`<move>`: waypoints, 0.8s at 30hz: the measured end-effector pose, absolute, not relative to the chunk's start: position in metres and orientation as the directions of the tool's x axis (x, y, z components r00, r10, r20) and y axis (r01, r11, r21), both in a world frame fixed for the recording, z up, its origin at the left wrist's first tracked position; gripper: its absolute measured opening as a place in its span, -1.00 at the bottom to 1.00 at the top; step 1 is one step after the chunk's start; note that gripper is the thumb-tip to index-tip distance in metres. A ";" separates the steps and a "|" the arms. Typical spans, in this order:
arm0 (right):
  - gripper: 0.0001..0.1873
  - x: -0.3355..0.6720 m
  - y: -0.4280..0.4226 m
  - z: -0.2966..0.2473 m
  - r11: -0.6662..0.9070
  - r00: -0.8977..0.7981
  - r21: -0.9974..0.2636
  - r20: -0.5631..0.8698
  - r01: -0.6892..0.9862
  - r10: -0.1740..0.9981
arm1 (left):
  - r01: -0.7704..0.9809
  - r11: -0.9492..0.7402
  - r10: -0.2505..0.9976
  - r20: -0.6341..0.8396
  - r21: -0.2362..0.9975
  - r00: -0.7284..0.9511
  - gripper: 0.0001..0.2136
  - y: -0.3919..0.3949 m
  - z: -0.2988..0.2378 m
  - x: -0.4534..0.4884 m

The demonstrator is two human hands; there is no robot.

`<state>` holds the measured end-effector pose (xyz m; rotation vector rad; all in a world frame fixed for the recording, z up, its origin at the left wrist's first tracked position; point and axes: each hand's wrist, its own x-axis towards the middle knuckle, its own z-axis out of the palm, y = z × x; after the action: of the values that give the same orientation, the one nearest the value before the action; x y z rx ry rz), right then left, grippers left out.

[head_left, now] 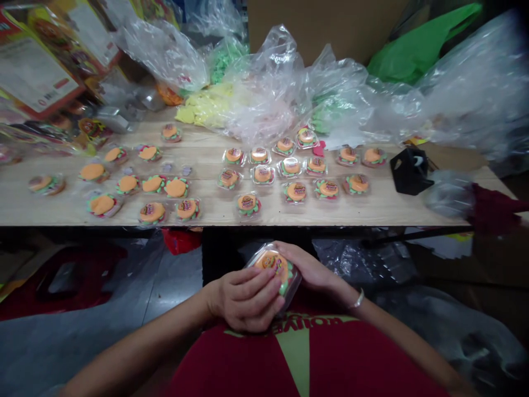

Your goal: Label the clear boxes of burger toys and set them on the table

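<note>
Close to my body, below the table edge, a clear plastic box with a toy burger [270, 264] inside is held between both hands. My left hand [250, 298] lies across its front, fingers bent over the lid. From the far side my right hand [303, 264] grips the box's upper right edge, its fingertips partly hidden. The burger has an orange bun with a printed label and green and red layers. On the table stand several similar boxed burgers, such as a boxed burger [248, 204] just beyond my hands. Some burgers on the left, like an unlabelled burger [94, 172], show plain buns.
Along the back of the wooden table [206, 160] lie clear bags with yellow, pink and green pieces [264, 94]. Printed packages [41, 60] stand at left. A black tape dispenser [410, 170] sits at right, and a red stool [70, 275] is below left.
</note>
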<state>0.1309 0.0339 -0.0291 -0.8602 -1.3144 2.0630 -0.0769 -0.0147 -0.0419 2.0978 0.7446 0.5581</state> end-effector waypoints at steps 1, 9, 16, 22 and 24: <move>-0.70 0.133 0.032 -0.028 -0.337 -0.660 -0.938 -0.200 -0.085 0.724 | 0.271 -0.492 0.629 0.122 0.827 0.767 -0.72 -0.013 -0.043 -0.078; -0.65 0.141 0.026 -0.045 -0.102 -0.547 -0.983 -0.170 0.154 0.820 | 0.197 -0.397 0.520 0.043 0.896 0.853 -0.60 0.001 -0.049 -0.080; -0.75 0.147 0.022 -0.038 -0.109 -0.488 -0.990 -0.140 0.092 0.861 | 0.134 -0.575 0.489 0.208 0.807 0.847 -0.58 -0.008 -0.048 -0.078; -0.78 0.151 0.008 -0.024 0.147 -0.537 -0.985 0.078 0.088 0.840 | 0.266 -0.148 0.948 0.061 0.953 0.312 -0.71 -0.017 -0.023 -0.070; -0.79 0.151 0.006 -0.024 0.150 -0.544 -0.985 0.077 0.091 0.835 | 0.186 0.089 0.935 -0.146 0.979 0.324 -0.80 -0.010 -0.010 -0.064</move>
<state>0.1510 0.0064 -0.0238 -0.8883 -1.7757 1.4513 -0.0635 -0.0098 -0.0096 1.3829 1.1229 0.7828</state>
